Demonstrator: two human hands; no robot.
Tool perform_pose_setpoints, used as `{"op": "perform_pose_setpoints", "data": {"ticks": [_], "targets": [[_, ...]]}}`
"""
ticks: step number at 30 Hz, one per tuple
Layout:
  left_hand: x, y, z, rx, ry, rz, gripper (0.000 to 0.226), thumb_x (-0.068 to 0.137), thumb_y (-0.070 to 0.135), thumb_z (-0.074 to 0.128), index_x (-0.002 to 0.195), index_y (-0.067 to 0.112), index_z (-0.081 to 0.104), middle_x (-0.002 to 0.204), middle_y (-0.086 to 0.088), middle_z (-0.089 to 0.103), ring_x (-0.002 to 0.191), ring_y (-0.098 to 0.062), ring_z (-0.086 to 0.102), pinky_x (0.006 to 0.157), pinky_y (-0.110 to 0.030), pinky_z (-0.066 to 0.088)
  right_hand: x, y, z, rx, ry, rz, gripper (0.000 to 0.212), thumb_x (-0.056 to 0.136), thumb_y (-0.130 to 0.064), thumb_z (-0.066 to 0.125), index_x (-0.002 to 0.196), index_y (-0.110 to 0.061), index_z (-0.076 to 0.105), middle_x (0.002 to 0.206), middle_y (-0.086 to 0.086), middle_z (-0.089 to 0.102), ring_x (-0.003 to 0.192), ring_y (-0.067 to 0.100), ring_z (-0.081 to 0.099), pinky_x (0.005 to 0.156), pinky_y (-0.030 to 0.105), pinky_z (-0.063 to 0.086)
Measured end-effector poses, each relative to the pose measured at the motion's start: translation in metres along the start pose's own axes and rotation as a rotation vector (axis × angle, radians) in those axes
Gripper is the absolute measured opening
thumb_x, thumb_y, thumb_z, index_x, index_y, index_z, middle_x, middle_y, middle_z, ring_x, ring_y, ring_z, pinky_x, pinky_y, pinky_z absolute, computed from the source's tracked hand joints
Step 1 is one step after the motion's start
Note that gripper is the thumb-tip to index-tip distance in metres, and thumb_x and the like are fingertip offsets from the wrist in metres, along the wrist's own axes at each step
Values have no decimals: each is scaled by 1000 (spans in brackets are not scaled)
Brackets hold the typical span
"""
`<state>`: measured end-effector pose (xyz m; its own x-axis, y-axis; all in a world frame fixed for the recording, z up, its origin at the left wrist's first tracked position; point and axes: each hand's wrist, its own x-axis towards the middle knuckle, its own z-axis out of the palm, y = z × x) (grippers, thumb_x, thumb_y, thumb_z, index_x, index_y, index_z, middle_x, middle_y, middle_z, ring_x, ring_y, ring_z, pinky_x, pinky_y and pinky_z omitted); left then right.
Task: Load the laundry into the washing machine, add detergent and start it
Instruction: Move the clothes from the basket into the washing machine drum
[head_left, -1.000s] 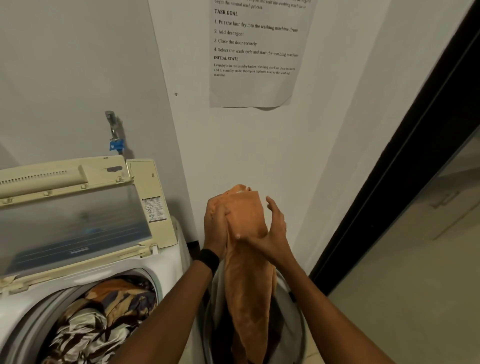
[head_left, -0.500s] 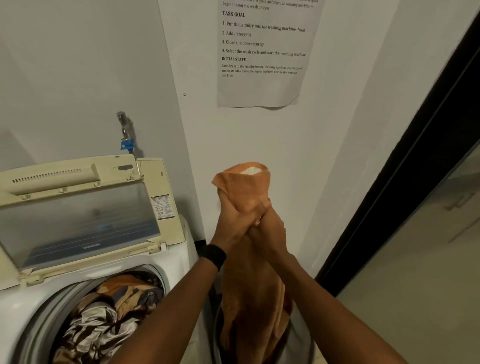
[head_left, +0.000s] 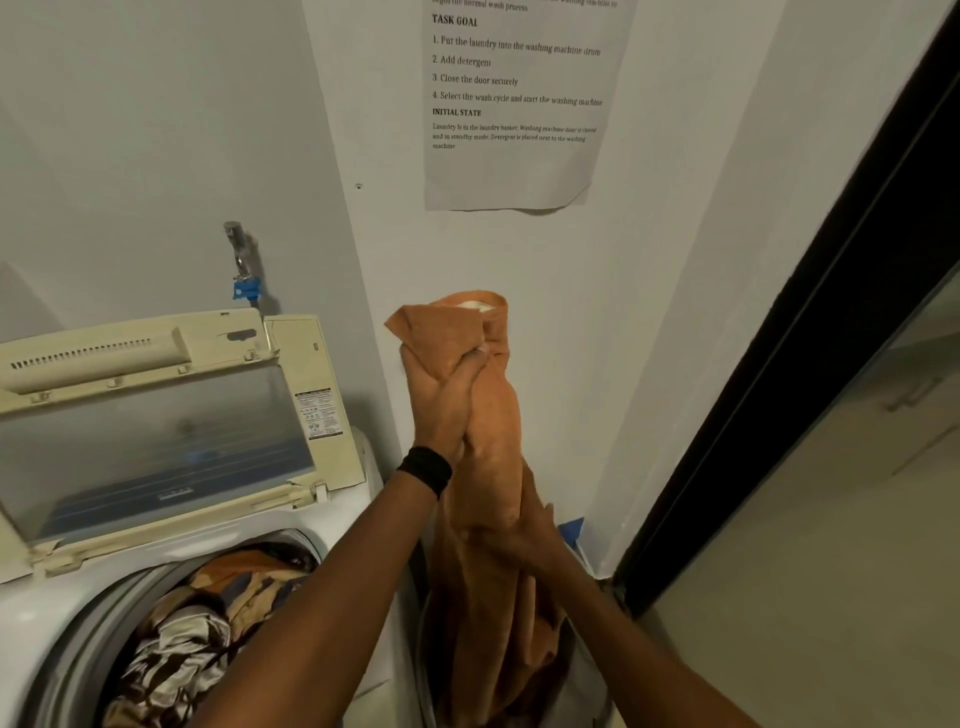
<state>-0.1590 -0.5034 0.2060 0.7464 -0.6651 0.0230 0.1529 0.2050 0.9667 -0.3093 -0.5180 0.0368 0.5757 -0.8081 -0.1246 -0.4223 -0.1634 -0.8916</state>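
An orange towel (head_left: 493, 447) hangs stretched upright in front of the wall, its lower end still down in the laundry basket (head_left: 589, 675) at the bottom. My left hand (head_left: 447, 400) grips the towel near its top. My right hand (head_left: 524, 540) clasps it lower down. The top-loading washing machine (head_left: 57, 613) stands to the left with its lid (head_left: 156, 426) raised. Its drum holds patterned brown, white and orange clothes (head_left: 197, 639). No detergent is in view.
A printed task sheet (head_left: 514, 104) hangs on the wall above the towel. A tap with a blue fitting (head_left: 244, 280) sticks out of the wall behind the machine. A dark door frame (head_left: 779, 389) runs diagonally on the right, with pale floor beyond.
My left hand has lifted the towel's top higher, drawing more of it out of the basket. My right hand has slid down the towel to a lower grip.
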Motion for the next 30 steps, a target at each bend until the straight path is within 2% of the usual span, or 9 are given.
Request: {"op": "perform_pose_setpoints", "data": {"ticks": [3, 9, 12, 14, 17, 20, 24, 27, 30], "targets": [[4, 1, -10, -93, 71, -18, 95, 77, 34, 88, 152, 30, 29, 135, -4, 59, 111, -20, 67, 98, -46, 58, -1, -27, -16, -21, -22, -36, 47, 84, -25, 81, 113, -53, 57, 113, 2, 69, 97, -2, 66, 83, 21, 56], [16, 5, -51, 565, 218, 255, 121, 81, 42, 85, 162, 34, -5, 158, -12, 27, 130, -24, 48, 102, -33, 39, 13, -75, -68, -53, 202, -192, 24, 92, -25, 66, 111, -36, 57, 103, -13, 68, 93, 1, 64, 82, 28, 54], [3, -28, -63, 674, -161, 207, 101, 83, 78, 60, 160, 36, 10, 166, -9, 16, 145, -29, 36, 116, -39, 33, 24, -117, -80, 71, 306, -244, 11, 100, -37, 58, 110, -36, 59, 102, -13, 70, 93, 4, 66, 78, 23, 54], [-17, -32, -54, 635, -360, 112, 96, 78, 89, 46, 151, 31, 24, 166, -7, 20, 147, -20, 31, 121, -38, 27, 29, -146, -80, 200, 284, -220, 20, 106, -37, 46, 100, -30, 64, 92, -7, 72, 82, 3, 67, 70, 19, 53], [-14, -20, -38, 504, -439, -27, 139, 50, 106, 46, 157, 22, 19, 159, 1, 25, 143, -13, 32, 121, -34, 26, 32, -159, -80, 293, 243, -164, 37, 109, -39, 36, 94, -22, 66, 88, -4, 72, 75, 2, 66, 64, 13, 52], [-5, -7, -39, 721, -589, 67, 134, 56, 77, 78, 161, 35, 5, 167, 7, 10, 151, -16, 20, 123, -37, 19, 30, -159, -78, 287, 227, -182, 35, 109, -39, 37, 95, -25, 65, 88, -10, 72, 79, 0, 67, 63, 11, 51], [-10, -16, -43, 569, -462, 108, 105, 63, 67, 80, 149, 33, 31, 153, -2, 43, 138, -21, 47, 119, -46, 38, 31, -156, -83, -91, 136, -332, 10, 105, -37, 50, 113, -40, 56, 111, -15, 67, 99, 5, 65, 85, 19, 54], [-8, -16, -46, 438, -273, 101, 80, 77, 51, 72, 146, 24, 41, 151, -8, 48, 138, -27, 48, 120, -48, 36, 31, -135, -86, -211, 41, -412, 54, 99, -34, 58, 150, -33, 39, 149, -3, 50, 132, 18, 53, 114, 43, 44], [1, -9, -46, 350, -126, 98, 68, 92, 22, 73, 151, 7, 44, 151, -13, 51, 138, -29, 50, 119, -48, 37, 16, -114, -77, -91, 34, -444, 92, 89, -30, 76, 161, -27, 18, 162, -6, 32, 145, 15, 38, 120, 41, 36]]}}
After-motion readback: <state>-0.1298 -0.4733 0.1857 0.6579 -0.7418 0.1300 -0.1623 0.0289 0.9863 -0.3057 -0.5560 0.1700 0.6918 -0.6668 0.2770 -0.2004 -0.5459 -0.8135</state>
